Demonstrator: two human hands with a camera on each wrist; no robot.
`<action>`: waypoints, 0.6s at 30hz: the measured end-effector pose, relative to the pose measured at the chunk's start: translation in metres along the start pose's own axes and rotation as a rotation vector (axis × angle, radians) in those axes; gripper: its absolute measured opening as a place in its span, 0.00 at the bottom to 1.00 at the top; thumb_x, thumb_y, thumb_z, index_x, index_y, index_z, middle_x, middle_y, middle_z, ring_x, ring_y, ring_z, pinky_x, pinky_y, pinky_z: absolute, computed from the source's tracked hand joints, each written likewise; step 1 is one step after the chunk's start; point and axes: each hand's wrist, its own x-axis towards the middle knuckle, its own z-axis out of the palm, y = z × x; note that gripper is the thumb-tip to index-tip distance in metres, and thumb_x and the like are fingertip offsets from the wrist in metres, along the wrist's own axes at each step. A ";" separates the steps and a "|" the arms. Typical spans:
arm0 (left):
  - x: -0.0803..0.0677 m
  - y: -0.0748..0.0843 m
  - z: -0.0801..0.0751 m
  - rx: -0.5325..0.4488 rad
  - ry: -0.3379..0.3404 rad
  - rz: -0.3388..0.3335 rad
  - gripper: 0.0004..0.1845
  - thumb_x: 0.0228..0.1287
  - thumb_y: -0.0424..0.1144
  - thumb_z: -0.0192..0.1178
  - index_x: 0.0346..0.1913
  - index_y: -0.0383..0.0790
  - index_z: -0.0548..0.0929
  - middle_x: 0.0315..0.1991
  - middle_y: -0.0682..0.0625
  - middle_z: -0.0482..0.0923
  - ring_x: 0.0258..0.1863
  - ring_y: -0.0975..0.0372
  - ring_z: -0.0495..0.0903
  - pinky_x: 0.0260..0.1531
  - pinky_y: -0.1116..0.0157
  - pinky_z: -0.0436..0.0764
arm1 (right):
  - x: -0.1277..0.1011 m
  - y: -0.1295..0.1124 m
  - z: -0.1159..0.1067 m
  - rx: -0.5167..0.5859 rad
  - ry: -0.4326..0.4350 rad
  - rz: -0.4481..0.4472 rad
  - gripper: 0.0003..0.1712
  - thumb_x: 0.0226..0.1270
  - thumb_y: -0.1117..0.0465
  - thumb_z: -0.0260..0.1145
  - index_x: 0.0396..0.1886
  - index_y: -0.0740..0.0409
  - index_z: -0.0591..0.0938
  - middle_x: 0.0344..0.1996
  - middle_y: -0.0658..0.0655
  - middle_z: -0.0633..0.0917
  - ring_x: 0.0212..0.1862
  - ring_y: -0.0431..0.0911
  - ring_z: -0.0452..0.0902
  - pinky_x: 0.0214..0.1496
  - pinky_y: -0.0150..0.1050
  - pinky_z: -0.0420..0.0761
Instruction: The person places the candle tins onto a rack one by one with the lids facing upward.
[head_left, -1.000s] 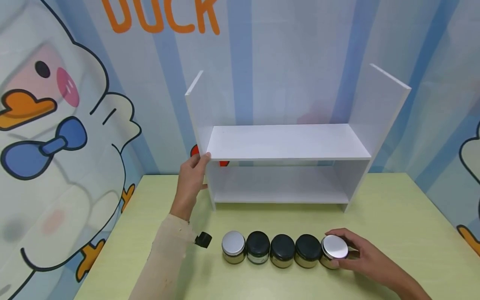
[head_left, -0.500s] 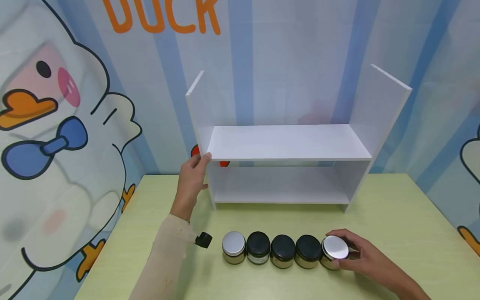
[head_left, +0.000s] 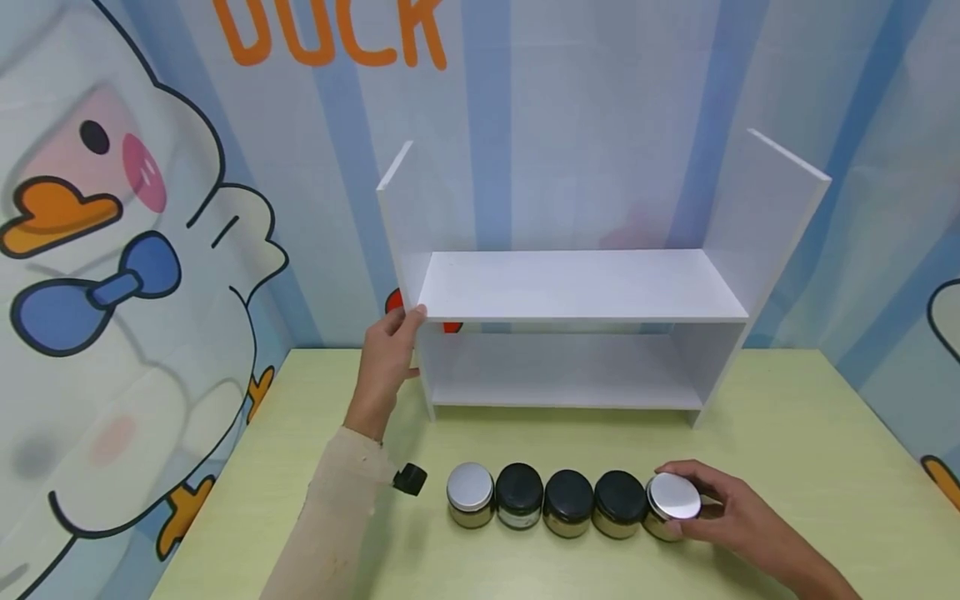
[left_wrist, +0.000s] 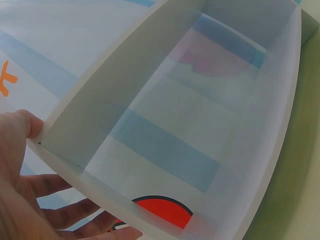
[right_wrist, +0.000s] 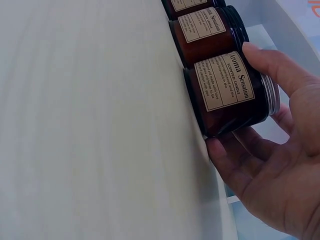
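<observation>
On the pale-green table [head_left: 795, 433], right hand [head_left: 735, 512] grips silver-lidded round brown-glass jar [head_left: 673, 497].
Left hand [head_left: 385, 362] clasps white two-tier shelf [head_left: 581, 285].

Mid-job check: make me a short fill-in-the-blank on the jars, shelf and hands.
1. Exactly ____ jars have black lids.
2. The label on the jar gripped by the right hand reads "Scented ____".
3. On the white shelf, the left hand touches the side panel on the ____.

Missing words: three; candle; left.

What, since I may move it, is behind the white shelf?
Behind the white shelf, the striped backdrop and part of a red shape show; whatever its boards cover cannot be seen.
</observation>
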 end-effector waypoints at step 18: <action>0.001 0.001 0.000 0.014 -0.002 -0.021 0.38 0.70 0.67 0.54 0.75 0.51 0.69 0.72 0.50 0.68 0.68 0.51 0.68 0.53 0.43 0.82 | 0.001 -0.007 -0.005 -0.030 0.054 0.090 0.33 0.61 0.55 0.77 0.66 0.53 0.77 0.59 0.54 0.82 0.54 0.41 0.77 0.49 0.35 0.79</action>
